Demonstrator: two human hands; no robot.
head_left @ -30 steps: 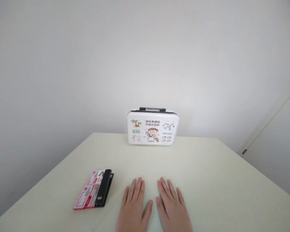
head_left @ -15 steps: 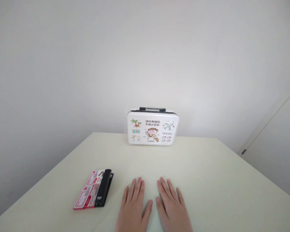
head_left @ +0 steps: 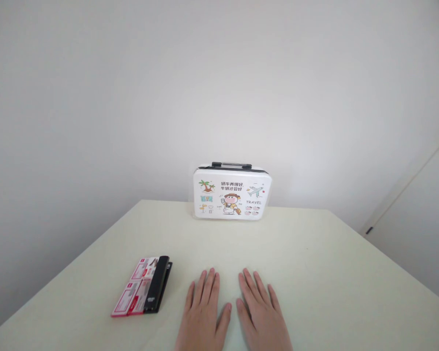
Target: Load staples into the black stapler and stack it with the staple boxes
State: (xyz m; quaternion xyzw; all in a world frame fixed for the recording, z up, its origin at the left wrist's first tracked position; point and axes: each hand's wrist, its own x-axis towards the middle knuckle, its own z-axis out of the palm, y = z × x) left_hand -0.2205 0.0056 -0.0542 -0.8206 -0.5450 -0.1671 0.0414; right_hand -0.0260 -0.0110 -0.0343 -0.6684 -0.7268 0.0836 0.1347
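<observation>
My left hand (head_left: pixel 202 314) lies flat on the pale table (head_left: pixel 263 248), palm down, fingers stretched out and holding nothing. Beside it, my right hand (head_left: pixel 261 314) rests the same way, with a gap between the two thumbs. To the left of my left hand is a black stapler (head_left: pixel 157 284), lying on its side. Against the stapler's left edge are two red-and-white staple boxes (head_left: pixel 132 297), one nearer me and one farther. Neither hand touches these things.
A white carry case (head_left: pixel 232 194) with a black handle and cartoon travel prints stands upright at the table's far edge. Behind it rises a plain white wall (head_left: pixel 219 83). On the right is a white panel (head_left: pixel 420 229) with a dark fitting at its edge.
</observation>
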